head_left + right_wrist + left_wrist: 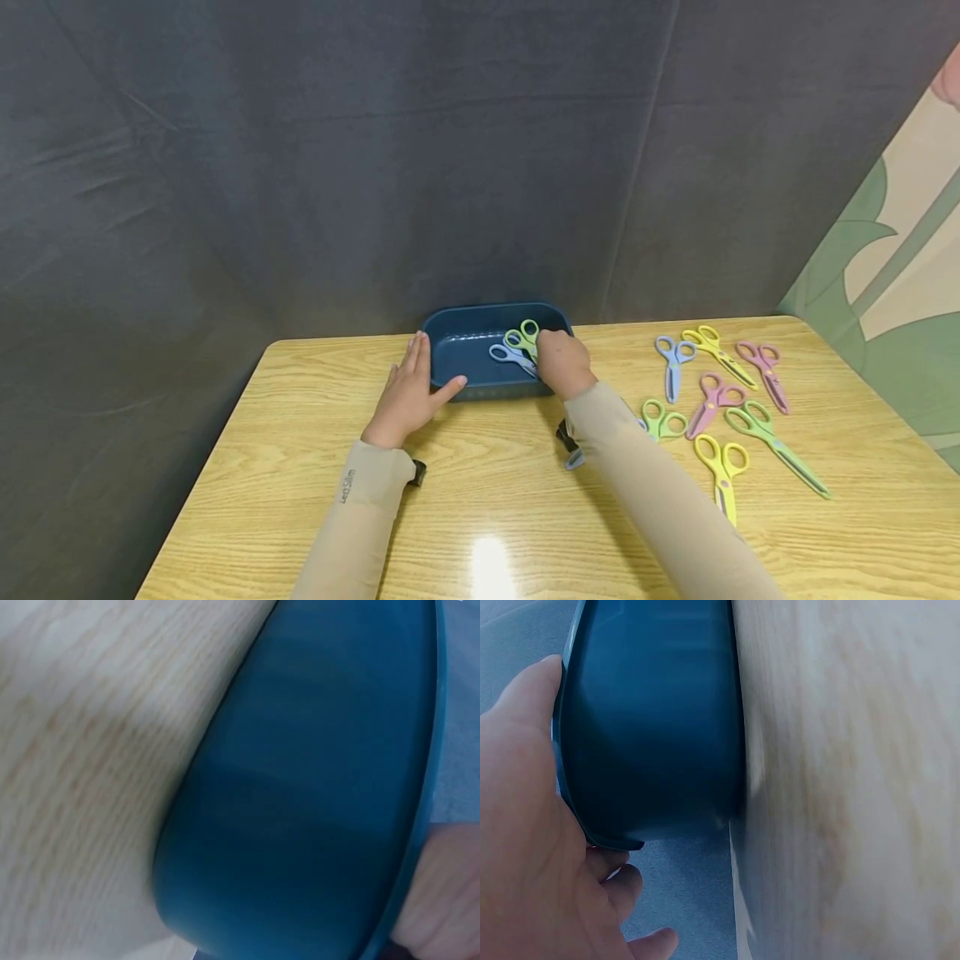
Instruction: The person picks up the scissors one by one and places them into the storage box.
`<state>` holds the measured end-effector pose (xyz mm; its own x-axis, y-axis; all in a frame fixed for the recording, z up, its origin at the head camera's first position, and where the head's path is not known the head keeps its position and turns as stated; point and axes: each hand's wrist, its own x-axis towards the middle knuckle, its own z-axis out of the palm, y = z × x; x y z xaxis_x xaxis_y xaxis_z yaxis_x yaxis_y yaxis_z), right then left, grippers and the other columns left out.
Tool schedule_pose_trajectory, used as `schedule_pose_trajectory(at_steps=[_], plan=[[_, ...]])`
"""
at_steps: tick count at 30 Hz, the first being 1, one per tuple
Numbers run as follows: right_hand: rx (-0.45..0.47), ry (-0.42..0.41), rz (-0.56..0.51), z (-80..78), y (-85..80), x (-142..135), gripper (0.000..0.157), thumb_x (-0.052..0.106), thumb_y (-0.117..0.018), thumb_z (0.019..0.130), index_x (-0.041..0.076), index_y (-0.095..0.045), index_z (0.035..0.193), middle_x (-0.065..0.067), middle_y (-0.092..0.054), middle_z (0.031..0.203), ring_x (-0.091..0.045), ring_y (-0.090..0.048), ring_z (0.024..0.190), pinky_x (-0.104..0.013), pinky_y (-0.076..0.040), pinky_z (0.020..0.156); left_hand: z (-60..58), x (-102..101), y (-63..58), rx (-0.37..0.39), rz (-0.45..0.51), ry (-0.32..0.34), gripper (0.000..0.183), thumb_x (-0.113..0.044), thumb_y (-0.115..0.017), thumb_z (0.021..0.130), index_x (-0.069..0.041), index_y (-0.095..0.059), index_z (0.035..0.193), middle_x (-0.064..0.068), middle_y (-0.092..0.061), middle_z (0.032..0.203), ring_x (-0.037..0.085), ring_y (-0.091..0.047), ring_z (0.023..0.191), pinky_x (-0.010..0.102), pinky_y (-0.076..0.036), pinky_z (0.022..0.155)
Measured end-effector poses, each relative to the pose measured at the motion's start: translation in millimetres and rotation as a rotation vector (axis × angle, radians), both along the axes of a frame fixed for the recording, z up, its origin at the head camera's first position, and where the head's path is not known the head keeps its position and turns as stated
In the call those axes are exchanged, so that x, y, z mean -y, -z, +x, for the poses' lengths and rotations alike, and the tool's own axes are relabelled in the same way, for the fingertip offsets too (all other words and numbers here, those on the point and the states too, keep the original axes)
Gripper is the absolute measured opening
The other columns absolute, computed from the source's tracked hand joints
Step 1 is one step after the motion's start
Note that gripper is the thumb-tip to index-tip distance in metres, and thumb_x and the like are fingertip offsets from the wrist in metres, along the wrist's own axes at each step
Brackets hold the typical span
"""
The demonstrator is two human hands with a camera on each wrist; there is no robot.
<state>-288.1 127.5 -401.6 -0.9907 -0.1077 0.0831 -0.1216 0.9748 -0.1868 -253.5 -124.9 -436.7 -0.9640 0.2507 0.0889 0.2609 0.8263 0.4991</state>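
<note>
A dark blue plastic bin [457, 390] stands at the table's back edge. My left hand [408, 398] rests against its left end, fingers fairly straight along the side and thumb at the front rim; in the left wrist view the thumb touches the bin [652, 727]. Inside the bin, green scissors [522, 335] lie across light blue scissors [507, 354], handles toward the back left. My right hand [564, 362] reaches over the right front rim, curled at the green scissors' blade end, which it hides. The right wrist view shows mostly the bin's outer wall [300, 795].
Several scissors lie spread on the right of the wooden table [465, 483], among them blue [672, 367], yellow [722, 471], pink [765, 371] and long green ones [780, 446]. Another blue pair [575, 459] is partly under my right forearm. A dark grey curtain [450, 167] hangs behind.
</note>
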Motion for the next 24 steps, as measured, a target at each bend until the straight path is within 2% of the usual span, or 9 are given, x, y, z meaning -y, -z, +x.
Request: schedule_pose_trajectory(at_steps=[7, 15, 24], plan=[[0.031, 0.004, 0.006, -0.6, -2.1, 1.1, 0.016, -0.001, -0.056, 0.094, -0.004, -0.072, 0.095, -0.023, -0.073, 0.097, -0.036, -0.071, 0.086, -0.051, -0.058, 0.067, 0.5, 0.4, -0.9, 0.014, -0.004, -0.002, 0.104, -0.068, -0.049, 0.097, -0.005, 0.0, 0.163, 0.011, 0.004, 0.17, 0.026, 0.001, 0.156, 0.059, -0.008, 0.122], [0.067, -0.003, 0.03, -3.7, -1.1, 4.0, 0.016, 0.001, -0.057, 0.097, -0.004, -0.071, 0.102, -0.021, -0.073, 0.099, -0.034, -0.071, 0.086, -0.049, -0.059, 0.071, 0.5, 0.7, -0.9, 0.011, -0.011, -0.004, 0.103, -0.068, -0.049, 0.097, -0.004, -0.001, 0.163, 0.013, 0.002, 0.17, 0.026, 0.001, 0.156, 0.06, -0.009, 0.121], [0.074, 0.025, 0.013, -5.5, 1.2, 4.6, 0.016, 0.003, -0.057, 0.097, -0.004, -0.071, 0.102, -0.021, -0.073, 0.099, -0.033, -0.071, 0.083, -0.05, -0.059, 0.068, 0.0, 0.6, 0.5, 0.011, 0.008, 0.002, 0.103, -0.068, -0.049, 0.098, -0.004, -0.001, 0.163, 0.014, 0.002, 0.17, 0.028, 0.001, 0.156, 0.061, -0.008, 0.121]])
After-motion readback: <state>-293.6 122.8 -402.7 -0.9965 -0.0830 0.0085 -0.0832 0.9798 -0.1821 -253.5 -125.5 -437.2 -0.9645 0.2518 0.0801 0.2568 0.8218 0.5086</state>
